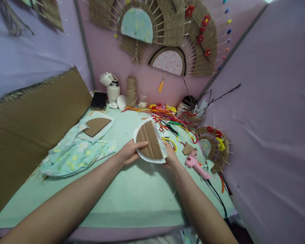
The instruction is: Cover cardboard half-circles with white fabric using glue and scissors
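Between my two hands, above the table, is a half-round piece of cardboard with a border of pale fabric showing around its edge. My left hand grips it from the left, thumb lying on the cardboard face. On the other side my right hand holds the straight edge; most of its fingers are hidden behind the piece. A second cardboard piece lies on pale cloth to the left, beside a crumpled green floral cloth. To the right of my right hand rests a pink glue gun with a black cord.
Pliers lie among coloured pipe cleaners at the back. A twine spool, a white jar and a black phone stand behind. A large cardboard sheet leans left; a small decorated fan sits right.
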Demonstrator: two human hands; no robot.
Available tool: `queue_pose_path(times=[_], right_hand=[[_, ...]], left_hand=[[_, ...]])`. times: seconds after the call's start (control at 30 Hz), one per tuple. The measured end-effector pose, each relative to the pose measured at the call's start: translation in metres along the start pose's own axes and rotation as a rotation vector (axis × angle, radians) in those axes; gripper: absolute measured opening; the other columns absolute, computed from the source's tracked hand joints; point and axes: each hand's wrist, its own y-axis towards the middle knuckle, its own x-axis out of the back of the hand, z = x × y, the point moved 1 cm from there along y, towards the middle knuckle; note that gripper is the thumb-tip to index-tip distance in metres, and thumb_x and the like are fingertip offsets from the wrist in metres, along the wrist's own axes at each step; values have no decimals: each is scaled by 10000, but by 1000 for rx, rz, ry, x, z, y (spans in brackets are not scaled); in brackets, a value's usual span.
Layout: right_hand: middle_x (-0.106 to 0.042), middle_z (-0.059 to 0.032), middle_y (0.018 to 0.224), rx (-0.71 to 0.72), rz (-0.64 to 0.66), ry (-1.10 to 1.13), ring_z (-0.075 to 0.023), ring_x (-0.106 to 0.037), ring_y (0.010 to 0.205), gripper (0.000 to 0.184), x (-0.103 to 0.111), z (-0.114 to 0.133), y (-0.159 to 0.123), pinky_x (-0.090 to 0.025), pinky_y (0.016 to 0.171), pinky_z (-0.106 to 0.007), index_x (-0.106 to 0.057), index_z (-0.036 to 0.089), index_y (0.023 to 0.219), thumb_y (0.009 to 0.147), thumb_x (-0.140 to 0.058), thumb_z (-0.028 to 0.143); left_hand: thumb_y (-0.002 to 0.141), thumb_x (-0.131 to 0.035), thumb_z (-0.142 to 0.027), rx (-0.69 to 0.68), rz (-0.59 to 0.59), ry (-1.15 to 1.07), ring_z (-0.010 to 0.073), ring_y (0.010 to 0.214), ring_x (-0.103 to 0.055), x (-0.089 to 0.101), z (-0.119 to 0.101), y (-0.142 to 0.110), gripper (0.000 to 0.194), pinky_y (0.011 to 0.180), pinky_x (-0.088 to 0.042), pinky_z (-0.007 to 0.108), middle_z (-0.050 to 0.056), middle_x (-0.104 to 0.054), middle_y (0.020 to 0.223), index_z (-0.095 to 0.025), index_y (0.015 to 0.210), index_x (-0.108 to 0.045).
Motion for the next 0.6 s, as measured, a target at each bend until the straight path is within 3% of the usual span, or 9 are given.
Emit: queue_pose_path(times=[0.23,0.6], right_hand=[[-744,-24,810,-62,-27,213,-247,-692,765,354,1,-10,-10,-535,668,-359,-691,224,934,660,-731,445],[-726,-22,772,122,-192,-15,-222,-646,754,337,10,-13,-13,-497,660,-326,-734,198,872,773,-619,499]], left_hand=[[679,-759,-157,-31,23,51,244,1038,-629,1,8,4,493,862,-530,347,107,-682,1146,-173,1153,-624],[629,-788,-196,-80,-34,104,270,1038,-629,-6,8,1,508,911,-488,396,117,-699,1096,-140,1112,-639]])
